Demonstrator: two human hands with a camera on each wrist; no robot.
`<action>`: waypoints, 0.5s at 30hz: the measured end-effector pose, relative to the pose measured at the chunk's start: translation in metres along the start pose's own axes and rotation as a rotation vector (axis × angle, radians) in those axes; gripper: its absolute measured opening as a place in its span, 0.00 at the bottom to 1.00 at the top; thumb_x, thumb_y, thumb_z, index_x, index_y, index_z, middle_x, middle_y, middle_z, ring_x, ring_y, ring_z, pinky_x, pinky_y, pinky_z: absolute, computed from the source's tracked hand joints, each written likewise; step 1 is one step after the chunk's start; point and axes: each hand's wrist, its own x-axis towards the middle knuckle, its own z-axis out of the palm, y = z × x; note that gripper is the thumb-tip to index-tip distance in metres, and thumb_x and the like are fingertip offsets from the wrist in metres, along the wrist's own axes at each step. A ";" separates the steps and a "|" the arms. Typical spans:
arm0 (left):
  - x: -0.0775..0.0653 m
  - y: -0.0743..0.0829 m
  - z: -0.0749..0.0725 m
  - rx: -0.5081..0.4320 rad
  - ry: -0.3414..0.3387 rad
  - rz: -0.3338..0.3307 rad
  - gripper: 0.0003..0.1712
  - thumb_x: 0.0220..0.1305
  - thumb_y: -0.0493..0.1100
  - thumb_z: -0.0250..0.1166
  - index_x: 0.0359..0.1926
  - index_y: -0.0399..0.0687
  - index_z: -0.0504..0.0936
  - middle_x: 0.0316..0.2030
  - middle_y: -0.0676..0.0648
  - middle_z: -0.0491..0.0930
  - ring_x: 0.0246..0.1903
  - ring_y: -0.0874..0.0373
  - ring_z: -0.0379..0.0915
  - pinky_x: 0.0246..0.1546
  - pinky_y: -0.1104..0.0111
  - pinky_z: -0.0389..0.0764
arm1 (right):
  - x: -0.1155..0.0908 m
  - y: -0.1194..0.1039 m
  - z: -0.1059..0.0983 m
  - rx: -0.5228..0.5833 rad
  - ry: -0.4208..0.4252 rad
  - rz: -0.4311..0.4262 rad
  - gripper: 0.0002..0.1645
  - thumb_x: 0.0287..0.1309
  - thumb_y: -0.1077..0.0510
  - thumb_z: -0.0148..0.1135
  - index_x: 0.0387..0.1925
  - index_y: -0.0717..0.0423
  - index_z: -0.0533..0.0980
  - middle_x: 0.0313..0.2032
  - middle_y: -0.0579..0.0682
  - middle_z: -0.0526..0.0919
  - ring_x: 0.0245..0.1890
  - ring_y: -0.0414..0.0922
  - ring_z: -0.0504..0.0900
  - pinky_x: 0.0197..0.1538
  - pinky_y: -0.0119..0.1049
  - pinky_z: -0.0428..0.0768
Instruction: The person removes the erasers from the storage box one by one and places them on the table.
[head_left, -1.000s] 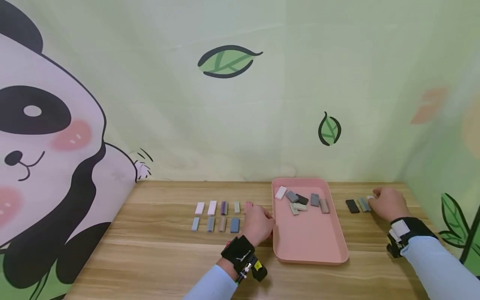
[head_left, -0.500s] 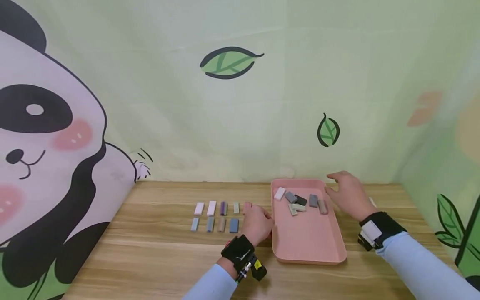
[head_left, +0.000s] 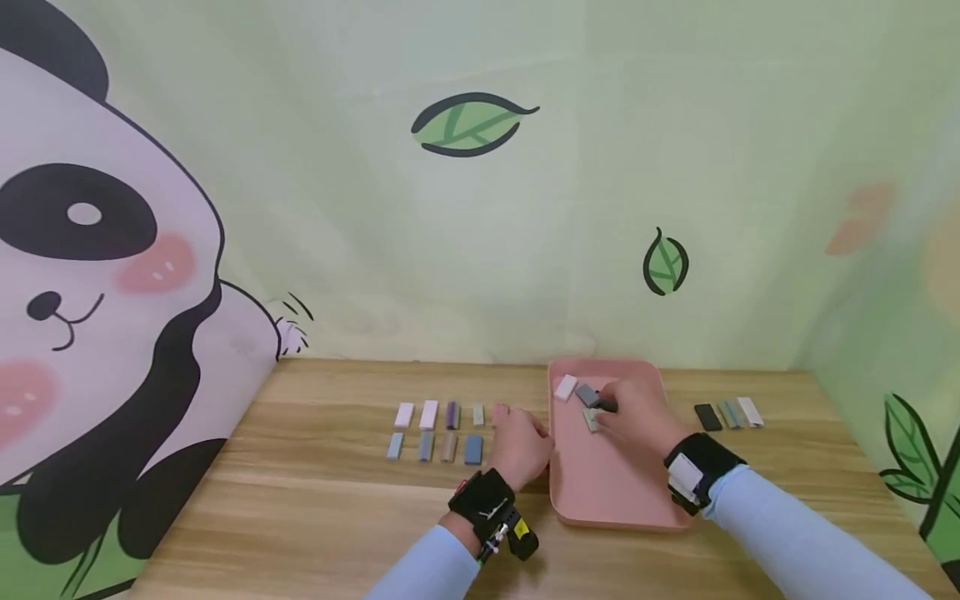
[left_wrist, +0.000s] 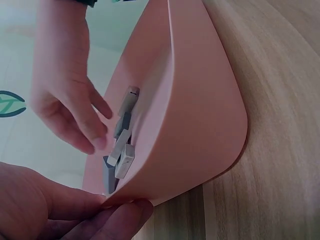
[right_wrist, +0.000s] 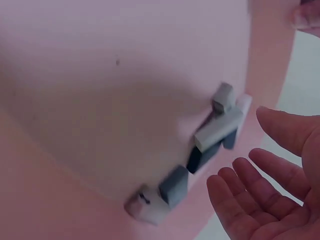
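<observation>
1. The left hand (head_left: 519,446) pinched the pink tray (head_left: 615,492) by its rim at 9 o'clock; a hard tug there might have skidded the tray and jostled its contents.
2. The right hand (head_left: 639,415) hung over the tray's far half, thumb and fingers apart, gripping nothing.
3. Near it, loose blocks (right_wrist: 175,186) lay between 11 and 1 o'clock. A pale block (right_wrist: 218,131) appeared to rest across a dark block (right_wrist: 196,160), so pulling the lower block would likely have toppled the upper.
4. Such close packing could have made a careless pinch catch 2 at once.
5. Outside, towards 2 o'clock, 3 blocks (head_left: 730,415) lay in a row; a low-swinging sleeve (head_left: 795,508) could have knocked them askew.
</observation>
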 end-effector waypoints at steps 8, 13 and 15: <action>-0.001 -0.002 0.002 -0.025 -0.011 0.002 0.13 0.59 0.40 0.62 0.20 0.43 0.84 0.11 0.51 0.75 0.11 0.60 0.71 0.11 0.69 0.70 | 0.000 0.001 0.013 -0.019 -0.036 0.047 0.11 0.49 0.54 0.69 0.34 0.55 0.81 0.31 0.46 0.80 0.31 0.43 0.74 0.39 0.36 0.74; 0.000 -0.003 0.003 -0.026 -0.009 0.012 0.12 0.59 0.40 0.62 0.20 0.42 0.84 0.11 0.52 0.75 0.11 0.60 0.71 0.12 0.69 0.70 | 0.002 0.001 0.015 -0.039 -0.028 0.044 0.12 0.50 0.54 0.69 0.35 0.55 0.80 0.32 0.47 0.81 0.31 0.44 0.74 0.39 0.37 0.75; 0.000 -0.003 0.003 -0.025 -0.008 0.008 0.12 0.59 0.40 0.62 0.20 0.42 0.84 0.11 0.52 0.75 0.11 0.60 0.71 0.12 0.69 0.70 | 0.002 0.001 0.015 -0.048 -0.029 0.045 0.13 0.50 0.54 0.69 0.37 0.56 0.80 0.33 0.48 0.81 0.32 0.44 0.74 0.41 0.39 0.76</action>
